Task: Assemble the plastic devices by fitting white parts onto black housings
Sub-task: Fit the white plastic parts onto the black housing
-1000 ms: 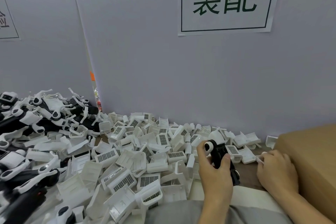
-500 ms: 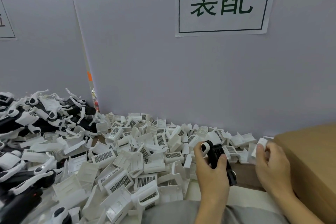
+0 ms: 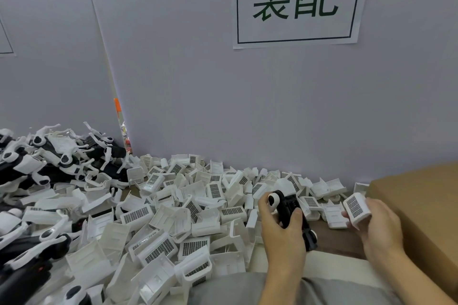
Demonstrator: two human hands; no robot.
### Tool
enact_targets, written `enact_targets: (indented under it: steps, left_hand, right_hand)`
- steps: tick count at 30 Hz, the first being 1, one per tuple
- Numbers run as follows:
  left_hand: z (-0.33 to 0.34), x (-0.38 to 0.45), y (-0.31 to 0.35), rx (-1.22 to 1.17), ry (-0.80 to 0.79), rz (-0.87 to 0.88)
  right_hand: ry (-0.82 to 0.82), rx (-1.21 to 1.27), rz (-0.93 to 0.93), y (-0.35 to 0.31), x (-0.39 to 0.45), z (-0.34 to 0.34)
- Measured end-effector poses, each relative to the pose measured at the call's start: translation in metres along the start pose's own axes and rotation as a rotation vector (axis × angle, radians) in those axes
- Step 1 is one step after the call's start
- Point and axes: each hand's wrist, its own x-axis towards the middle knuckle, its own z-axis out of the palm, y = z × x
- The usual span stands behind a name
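**Ana:** Head view first, biggest things down. What fills the frame?

**Ben:** A grey partition wall (image 3: 223,96) across the upper two thirds, with a printed paper sign (image 3: 297,2) at upper right. Below it, a wide heap of loose white grille parts (image 3: 188,208) spreads over the lower middle. At far left lies a pile of black-and-white devices (image 3: 37,168); whether those are finished I cannot tell. A cardboard box (image 3: 421,200) sits at the right edge.

**Ana:** And the hands?

**Ben:** Both at lower right. The left hand (image 3: 282,233) has its fingers and thumb curled round a black housing (image 3: 288,210), held upright, with a round white cap showing at its top end. The right hand (image 3: 381,228) pinches a single white grille part (image 3: 357,208) between thumb and fingertips, grille face turned toward the camera.

**Ana:** Are the two pieces touching?

**Ben:** No. The part is lifted clear of the heap and sits just right of the housing, with a gap between them.

**Ana:** So how far along is the job?

**Ben:** For this unit, I'd judge picking is done and fitting is not: the part has to be brought across, lined up and pressed on. Overall, the size of the white heap suggests a great many units remain.

**Ana:** Any catch?

**Ben:** Orientation, probably. The part's clip side faces away, so I can't say it is turned right.
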Motion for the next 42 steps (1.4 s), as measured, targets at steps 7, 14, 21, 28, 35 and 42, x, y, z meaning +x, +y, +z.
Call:
enact_targets:
  steps: [7, 14, 21, 28, 35, 42]
  left_hand:
    - [0.001, 0.000, 0.001, 0.015, -0.006, -0.001]
    - [0.000, 0.001, 0.001, 0.023, 0.004, 0.004]
    - [0.000, -0.001, 0.003, 0.054, -0.006, 0.015]
    - [0.003, -0.003, 0.003, 0.097, -0.043, 0.038]
    - [0.002, -0.001, -0.002, 0.142, -0.054, 0.054]
    - [0.004, -0.003, -0.001, 0.112, -0.044, 0.046]
  right_hand:
    - [-0.112, 0.390, 0.234, -0.022, -0.011, 0.007]
    - [-0.327, 0.155, 0.193, -0.028, -0.041, 0.023]
    - [-0.243, -0.160, 0.134, -0.012, -0.067, 0.003]
    - [-0.202, -0.050, 0.087, -0.010, -0.063, -0.013]
    - [-0.187, 0.008, 0.139, -0.002, -0.047, -0.022]
    - [-0.246, 0.107, 0.077, -0.004, -0.047, -0.025]
